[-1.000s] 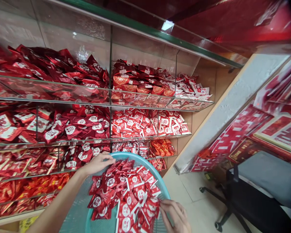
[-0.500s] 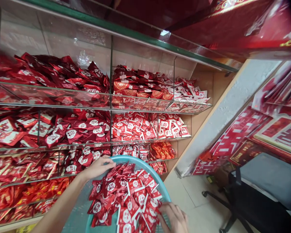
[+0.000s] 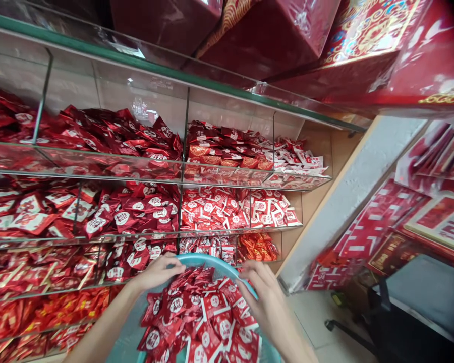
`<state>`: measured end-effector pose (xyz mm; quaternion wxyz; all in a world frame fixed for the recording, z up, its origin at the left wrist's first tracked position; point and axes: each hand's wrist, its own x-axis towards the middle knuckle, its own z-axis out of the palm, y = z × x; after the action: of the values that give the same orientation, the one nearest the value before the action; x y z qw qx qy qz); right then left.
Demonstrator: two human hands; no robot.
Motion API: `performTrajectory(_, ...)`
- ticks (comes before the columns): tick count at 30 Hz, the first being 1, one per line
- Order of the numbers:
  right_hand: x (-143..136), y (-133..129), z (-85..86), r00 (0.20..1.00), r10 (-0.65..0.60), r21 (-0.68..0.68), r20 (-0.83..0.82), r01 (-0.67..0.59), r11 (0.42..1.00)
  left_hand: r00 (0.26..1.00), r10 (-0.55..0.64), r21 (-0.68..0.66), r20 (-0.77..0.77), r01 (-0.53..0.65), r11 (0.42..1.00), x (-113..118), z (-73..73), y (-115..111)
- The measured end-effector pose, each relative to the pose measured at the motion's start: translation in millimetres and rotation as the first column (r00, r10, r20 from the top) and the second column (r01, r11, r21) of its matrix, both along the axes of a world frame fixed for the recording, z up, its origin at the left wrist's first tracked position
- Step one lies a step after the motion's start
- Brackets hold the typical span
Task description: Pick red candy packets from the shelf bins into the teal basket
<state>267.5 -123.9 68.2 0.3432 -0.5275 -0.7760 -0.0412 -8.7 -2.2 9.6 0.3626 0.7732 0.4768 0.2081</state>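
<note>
Blue basket (image 3: 201,260) sits right in front of glass shelves (image 3: 147,61), heaped with small red packets (image 3: 212,305). Left hand (image 3: 156,273) clamped on far-left rim. Right hand (image 3: 264,293) hanging over right side of rim, thumb and fingers apart, honestly can't tell if touching. Way more red bags (image 3: 147,209) stacked on shelves, office chair (image 3: 426,295) off to right.

Bottom edge cuts off basket (image 3: 208,260) and chair (image 3: 426,297). Right hand (image 3: 263,290) hides part of the basket. Packets' (image 3: 213,303) smaller print is illegible.
</note>
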Motion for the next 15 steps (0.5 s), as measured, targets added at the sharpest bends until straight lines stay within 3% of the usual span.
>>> performTrajectory(5,-38.0,86.4,39.6,0.995,0.079,0.114,0.056,-0.085,0.990,1.000,-0.005,0.026,-0.018,0.006,1.000,-1.0,-4.8,2.6)
performTrajectory(10,-69.1,163.3,69.8,0.969,-0.100,0.148,0.224,0.067,0.987,0.999,0.001,0.036,-0.035,0.000,0.999,-1.7,-8.5,4.7)
performTrajectory(15,-89.1,205.0,82.5,0.893,-0.212,0.076,0.396,0.198,0.977,0.999,0.020,0.029,-0.045,-0.019,0.999,-1.8,-6.1,3.2)
